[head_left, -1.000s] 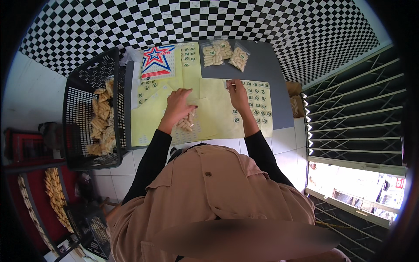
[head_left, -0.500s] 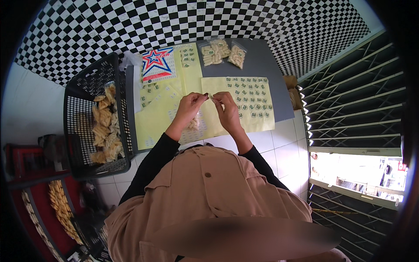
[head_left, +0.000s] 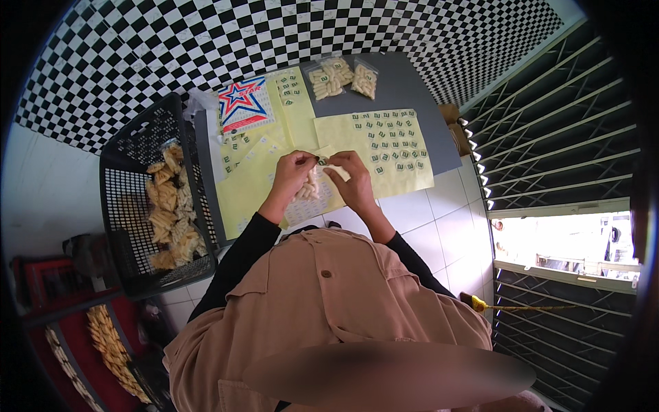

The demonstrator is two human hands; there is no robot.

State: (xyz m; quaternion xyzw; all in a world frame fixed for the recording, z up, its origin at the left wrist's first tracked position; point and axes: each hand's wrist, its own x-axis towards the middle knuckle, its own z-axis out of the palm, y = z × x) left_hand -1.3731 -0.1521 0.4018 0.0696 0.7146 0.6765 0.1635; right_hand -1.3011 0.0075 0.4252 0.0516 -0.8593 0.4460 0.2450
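Note:
My left hand (head_left: 292, 175) is closed in a pinch at the top of a small clear bag of pale finger-shaped snacks (head_left: 311, 189), which lies partly behind the hand. Against the bag's top is a small round sticker (head_left: 322, 161) with a dark green mark. The index fingertip of my right hand (head_left: 352, 177) touches the sticker's edge, while its thumb stays apart below. Beneath both hands spreads a yellow backing sheet (head_left: 343, 137), its right part carrying rows of similar stickers (head_left: 398, 144).
Several filled snack bags (head_left: 334, 75) lie at the back of the grey table (head_left: 439, 147). A sheet with a red and blue star (head_left: 244, 106) rests at the back left. Left of the table stands a black plastic basket (head_left: 113, 206) holding bagged wavy crackers (head_left: 168, 213).
Both hands have come down and left, from above the sheet to the snack bag's top, bringing the sticker along. My right thumb has parted from its index finger. The view has shifted slightly.

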